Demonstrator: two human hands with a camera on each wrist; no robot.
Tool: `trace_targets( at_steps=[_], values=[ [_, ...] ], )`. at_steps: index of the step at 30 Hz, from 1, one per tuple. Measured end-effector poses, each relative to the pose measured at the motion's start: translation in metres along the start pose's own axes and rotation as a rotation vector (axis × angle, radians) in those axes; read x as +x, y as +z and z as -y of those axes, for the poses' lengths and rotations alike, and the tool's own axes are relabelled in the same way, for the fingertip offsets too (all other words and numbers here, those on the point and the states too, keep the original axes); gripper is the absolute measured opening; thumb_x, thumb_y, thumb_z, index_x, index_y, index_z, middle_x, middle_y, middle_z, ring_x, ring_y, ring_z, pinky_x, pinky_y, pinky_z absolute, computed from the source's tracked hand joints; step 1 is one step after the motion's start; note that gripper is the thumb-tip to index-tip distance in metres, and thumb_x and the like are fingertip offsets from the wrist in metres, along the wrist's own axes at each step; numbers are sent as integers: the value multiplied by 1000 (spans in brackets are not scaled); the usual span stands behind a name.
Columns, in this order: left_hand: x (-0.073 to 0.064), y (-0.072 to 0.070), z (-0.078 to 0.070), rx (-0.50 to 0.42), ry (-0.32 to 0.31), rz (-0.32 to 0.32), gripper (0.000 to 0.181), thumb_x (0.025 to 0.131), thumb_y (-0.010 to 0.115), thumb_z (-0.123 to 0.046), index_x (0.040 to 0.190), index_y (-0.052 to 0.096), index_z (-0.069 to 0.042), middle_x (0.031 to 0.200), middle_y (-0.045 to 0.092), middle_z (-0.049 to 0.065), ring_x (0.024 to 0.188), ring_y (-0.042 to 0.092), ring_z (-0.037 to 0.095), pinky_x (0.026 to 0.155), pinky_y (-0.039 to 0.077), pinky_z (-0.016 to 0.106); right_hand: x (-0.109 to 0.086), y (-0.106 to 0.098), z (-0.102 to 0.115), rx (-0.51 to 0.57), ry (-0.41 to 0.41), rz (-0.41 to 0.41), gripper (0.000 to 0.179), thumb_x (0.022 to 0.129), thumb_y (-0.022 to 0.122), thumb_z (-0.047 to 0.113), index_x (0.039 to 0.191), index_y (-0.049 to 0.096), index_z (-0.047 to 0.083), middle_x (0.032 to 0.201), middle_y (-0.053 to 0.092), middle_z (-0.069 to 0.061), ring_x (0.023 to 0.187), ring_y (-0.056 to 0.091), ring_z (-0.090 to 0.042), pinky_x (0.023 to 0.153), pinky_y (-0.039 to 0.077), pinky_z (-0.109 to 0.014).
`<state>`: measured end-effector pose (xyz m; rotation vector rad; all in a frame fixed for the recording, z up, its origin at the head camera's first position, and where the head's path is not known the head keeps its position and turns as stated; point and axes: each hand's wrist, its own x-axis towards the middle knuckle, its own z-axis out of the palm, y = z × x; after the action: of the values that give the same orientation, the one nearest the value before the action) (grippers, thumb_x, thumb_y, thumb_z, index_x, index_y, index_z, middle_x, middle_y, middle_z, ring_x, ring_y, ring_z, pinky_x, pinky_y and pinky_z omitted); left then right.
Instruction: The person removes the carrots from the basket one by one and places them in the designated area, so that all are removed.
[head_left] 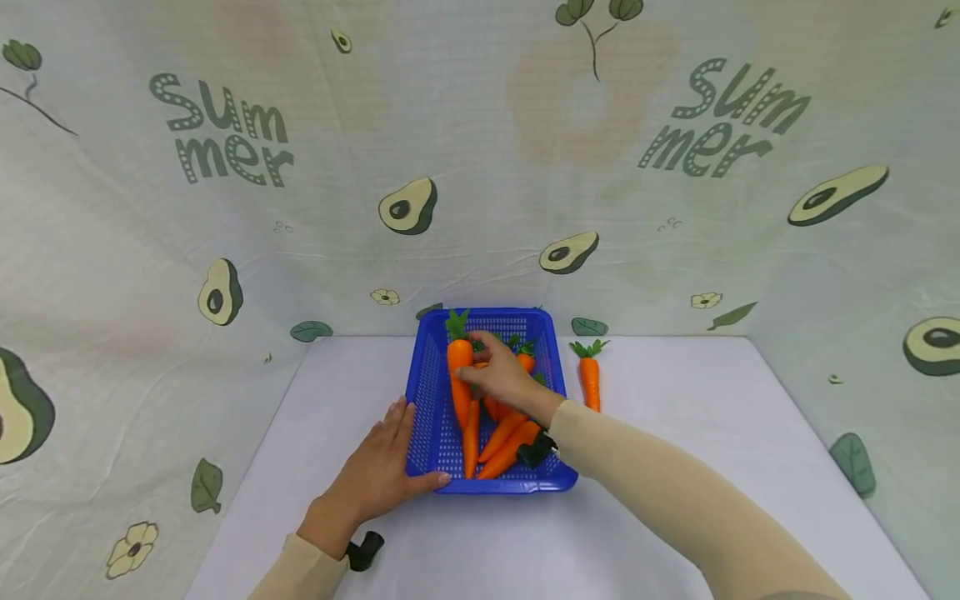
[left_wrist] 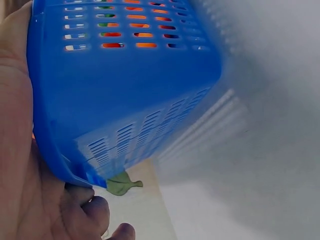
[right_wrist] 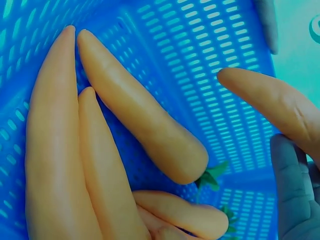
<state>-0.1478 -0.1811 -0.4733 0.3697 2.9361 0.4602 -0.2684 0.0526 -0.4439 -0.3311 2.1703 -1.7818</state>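
My right hand (head_left: 501,371) pinches an orange carrot (head_left: 461,367) with a green leafy top between thumb and fingers, above the left part of a blue perforated basket (head_left: 551,354). In the right wrist view, this held carrot (right_wrist: 280,97) points its tapered tip over the basket floor. Several more carrots (right_wrist: 142,107) lie below it in the basket, some partly hidden by my right hand. At the near left corner of the basket, my left hand (head_left: 382,462) rests on the rim, fingers straight along the left side and thumb on the front edge.
One carrot (head_left: 590,379) lies on the white table (head_left: 675,433) just right of the basket, its lower end hidden behind the right forearm. A cloth backdrop (head_left: 480,150) printed with avocados and lettering rises behind the table and along both sides.
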Motion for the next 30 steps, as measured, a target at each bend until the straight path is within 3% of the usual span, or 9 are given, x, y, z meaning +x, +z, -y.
trace_targets(
  at_steps=[12, 20, 30],
  values=[
    [0, -4, 1, 107, 16, 4, 129, 83, 53, -91, 167, 19, 1, 176, 15, 22, 163, 17, 40, 129, 21, 61, -10, -20, 5, -39, 19, -29, 71, 98, 74, 15, 159, 39, 13, 138, 61, -26, 98, 74, -32, 79, 66, -54],
    [0, -2, 0, 103, 7, 13, 129, 83, 52, -92, 168, 18, 0, 176, 13, 22, 163, 15, 40, 130, 20, 60, -19, -54, 5, -56, 30, -61, 75, 98, 74, 16, 162, 35, 13, 141, 58, -28, 98, 74, -32, 86, 62, -62],
    [0, 2, 1, 93, 13, -6, 129, 84, 54, -90, 168, 15, -1, 176, 12, 21, 163, 18, 40, 130, 22, 59, -41, -97, 7, -81, 12, -112, 77, 101, 70, 17, 164, 28, 8, 144, 54, -33, 116, 69, -45, 90, 62, -59]
  ],
)
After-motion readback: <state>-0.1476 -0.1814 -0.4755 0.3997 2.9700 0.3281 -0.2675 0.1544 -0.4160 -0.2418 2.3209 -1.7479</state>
